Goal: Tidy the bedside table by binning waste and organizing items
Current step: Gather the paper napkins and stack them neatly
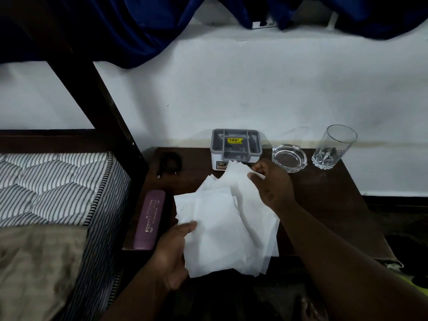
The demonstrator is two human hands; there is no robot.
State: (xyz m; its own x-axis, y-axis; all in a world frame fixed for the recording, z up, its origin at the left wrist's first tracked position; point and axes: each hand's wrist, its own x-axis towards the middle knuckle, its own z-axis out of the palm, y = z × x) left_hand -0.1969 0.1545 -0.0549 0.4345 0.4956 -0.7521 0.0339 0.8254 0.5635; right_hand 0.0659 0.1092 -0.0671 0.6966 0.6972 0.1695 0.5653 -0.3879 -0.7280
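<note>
Dark wooden bedside table beside a striped mattress. Loose stack of white tissues held over its near middle, left hand clamped on the near-left corner, right hand pinching the far edge. Behind: grey organizer box, glass ashtray, tumbler. Purple case left. Risk: unpinched sheets sliding off the near edge.

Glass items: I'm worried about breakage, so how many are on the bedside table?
2. A clear ashtray sits at the back, right of the grey box; a drinking glass stands at the back right corner. The tissues may hide others.
</note>
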